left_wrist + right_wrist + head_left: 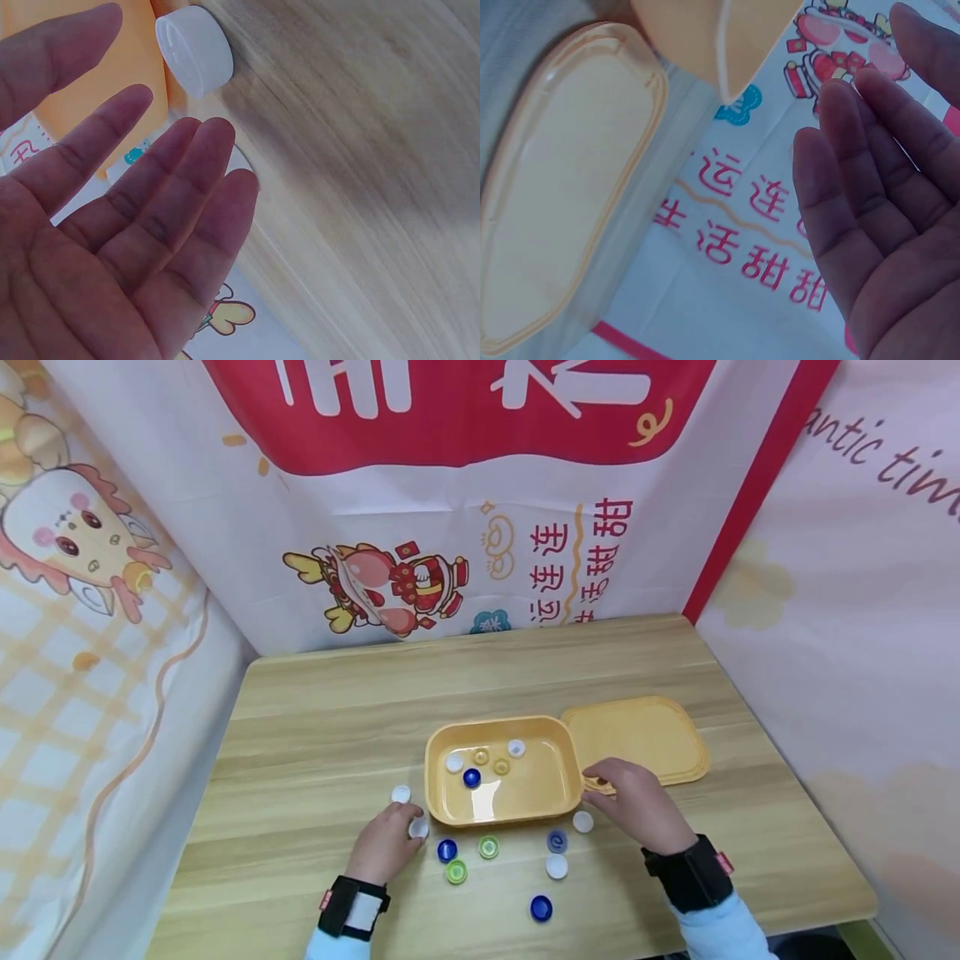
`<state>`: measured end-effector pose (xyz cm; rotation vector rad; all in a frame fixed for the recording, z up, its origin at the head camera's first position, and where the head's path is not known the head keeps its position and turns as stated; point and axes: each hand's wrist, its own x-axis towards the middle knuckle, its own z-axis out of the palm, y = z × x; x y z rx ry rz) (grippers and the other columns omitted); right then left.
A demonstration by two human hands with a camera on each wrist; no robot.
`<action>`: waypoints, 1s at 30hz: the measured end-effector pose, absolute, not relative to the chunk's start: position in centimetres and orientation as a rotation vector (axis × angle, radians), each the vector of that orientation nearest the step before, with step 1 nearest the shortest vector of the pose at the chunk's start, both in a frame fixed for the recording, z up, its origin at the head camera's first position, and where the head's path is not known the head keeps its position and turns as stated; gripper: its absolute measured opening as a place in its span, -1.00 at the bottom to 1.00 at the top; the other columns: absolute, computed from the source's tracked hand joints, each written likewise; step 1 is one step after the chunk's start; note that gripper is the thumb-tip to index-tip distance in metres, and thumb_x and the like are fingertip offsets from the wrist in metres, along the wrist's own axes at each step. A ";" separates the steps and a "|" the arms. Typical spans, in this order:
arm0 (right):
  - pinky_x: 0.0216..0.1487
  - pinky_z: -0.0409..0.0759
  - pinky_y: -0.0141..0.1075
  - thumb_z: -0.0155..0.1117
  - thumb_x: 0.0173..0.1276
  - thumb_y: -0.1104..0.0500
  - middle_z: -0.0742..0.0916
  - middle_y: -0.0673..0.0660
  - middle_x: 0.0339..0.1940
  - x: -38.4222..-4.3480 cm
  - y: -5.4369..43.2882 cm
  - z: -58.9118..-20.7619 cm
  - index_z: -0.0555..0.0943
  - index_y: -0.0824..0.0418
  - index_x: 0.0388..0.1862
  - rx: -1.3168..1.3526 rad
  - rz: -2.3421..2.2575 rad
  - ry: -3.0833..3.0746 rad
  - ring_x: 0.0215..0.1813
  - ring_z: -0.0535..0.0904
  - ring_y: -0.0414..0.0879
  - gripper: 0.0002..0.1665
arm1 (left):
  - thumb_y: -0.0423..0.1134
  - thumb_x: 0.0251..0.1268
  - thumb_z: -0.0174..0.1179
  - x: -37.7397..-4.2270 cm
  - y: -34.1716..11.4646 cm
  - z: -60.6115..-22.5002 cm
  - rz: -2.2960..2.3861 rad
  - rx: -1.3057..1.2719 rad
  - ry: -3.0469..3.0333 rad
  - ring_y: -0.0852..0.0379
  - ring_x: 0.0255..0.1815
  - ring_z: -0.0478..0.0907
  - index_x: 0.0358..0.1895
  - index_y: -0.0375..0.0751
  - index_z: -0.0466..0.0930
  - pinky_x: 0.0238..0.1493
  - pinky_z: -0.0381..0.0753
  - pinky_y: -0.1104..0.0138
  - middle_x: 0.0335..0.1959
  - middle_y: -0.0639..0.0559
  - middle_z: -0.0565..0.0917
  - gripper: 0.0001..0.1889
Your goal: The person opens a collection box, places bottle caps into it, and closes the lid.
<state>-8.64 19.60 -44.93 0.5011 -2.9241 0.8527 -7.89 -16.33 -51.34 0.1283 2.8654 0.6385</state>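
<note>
My left hand (386, 842) is low over the table at the front left of a yellow plastic box (501, 814). Its fingertips are right at a white bottle cap (418, 827). In the left wrist view the fingers are loosely extended, with a white cap (196, 52) beyond them and another partly hidden behind the fingertips. At the box's right wall is my right hand (637, 802), fingers relaxed and apart from the thumb, nothing between them. Inside the box lie several caps, among them a dark blue cap (472, 777) and a white cap (454, 762).
The yellow lid (637, 735) lies flat behind the box's right side. In front of the box are a green cap (488, 847), a blue cap (541, 908), a white cap (557, 866) and several others. Printed cloth (420, 493) hangs along the table's far edge.
</note>
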 end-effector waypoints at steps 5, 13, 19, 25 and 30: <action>-0.18 0.64 -0.10 0.50 0.16 0.17 0.73 0.09 -0.17 -7.7 20.7 -45.2 0.69 0.21 -0.12 0.394 0.876 -2.944 -0.19 0.65 -0.02 -0.69 | -0.32 0.01 0.48 -8.0 -16.1 -51.6 0.642 0.132 2.858 -0.06 -0.14 0.62 -0.07 -0.23 0.65 -0.09 0.62 0.06 -0.15 -0.13 0.64 -0.64; -0.23 0.61 -0.15 0.50 0.16 0.18 0.72 0.09 -0.23 -6.6 21.7 -45.8 0.69 0.25 -0.11 0.342 0.833 -2.919 -0.24 0.62 -0.07 -0.67 | -0.32 0.00 0.49 -8.2 -15.8 -51.9 0.589 0.131 2.869 -0.05 -0.14 0.62 -0.10 -0.19 0.66 -0.10 0.62 0.07 -0.18 -0.10 0.64 -0.66; -0.23 0.62 -0.16 0.51 0.14 0.21 0.72 0.09 -0.21 -6.1 22.0 -46.1 0.69 0.22 -0.12 0.316 0.871 -2.907 -0.22 0.62 -0.06 -0.69 | -0.33 -0.06 0.50 -8.2 -15.7 -52.3 0.539 0.195 2.902 -0.09 -0.17 0.62 -0.15 -0.21 0.67 -0.13 0.62 0.06 -0.20 -0.14 0.63 -0.67; -0.22 0.61 -0.17 0.49 0.16 0.22 0.72 0.06 -0.19 -5.8 21.9 -46.4 0.69 0.20 -0.10 0.278 0.907 -2.936 -0.22 0.61 -0.11 -0.69 | -0.38 -0.07 0.49 -8.3 -15.6 -52.5 0.504 0.219 2.923 -0.08 -0.24 0.60 -0.20 -0.23 0.67 -0.22 0.63 0.07 -0.26 -0.14 0.61 -0.70; -0.22 0.60 -0.16 0.49 0.17 0.19 0.72 0.06 -0.20 -5.4 22.0 -46.6 0.69 0.23 -0.09 0.257 0.907 -2.949 -0.23 0.60 -0.10 -0.68 | -0.41 -0.08 0.49 -8.4 -15.6 -52.5 0.488 0.210 2.921 -0.06 -0.26 0.61 -0.21 -0.22 0.66 -0.23 0.64 0.08 -0.28 -0.12 0.60 -0.70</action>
